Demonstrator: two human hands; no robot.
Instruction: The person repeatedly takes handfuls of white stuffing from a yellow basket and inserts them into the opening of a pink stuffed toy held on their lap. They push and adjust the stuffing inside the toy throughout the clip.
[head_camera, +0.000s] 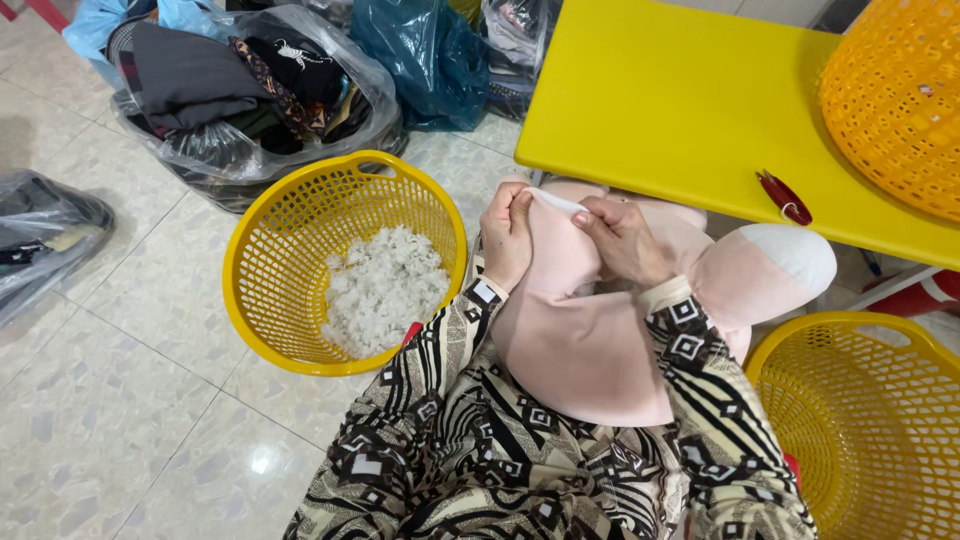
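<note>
From the head camera, looking down over a lap in black-and-cream patterned cloth, both hands work at the top edge of a pale pink garment (590, 340) that lies draped over the knees, between the two floor baskets and just below the table edge; the left hand (507, 240) is closed on the garment's upper edge, thumb and fingers pinching a narrow white strip (556, 202) that runs across to the other hand; the right hand (622, 240) is likewise clenched on the same edge, its fingertips pressed into the fabric at the strip's other end, so the two hands sit close together, nearly touching; a white-lined part of the garment (795, 255) bulges out to the right, under the table; the yellow table (670, 110) stands just beyond the hands, and on it, near its front edge, lies a small red clipper-like tool (784, 197), well apart from both hands; an orange mesh basket (895, 95) rests tilted on the table's right end; on the tiled floor to the left, a yellow basket (250, 265) holds a heap of white scraps (385, 285); a second yellow basket (870, 410) stands at the right; behind, clear and blue plastic bags (250, 90) hold dark clothing.
</note>
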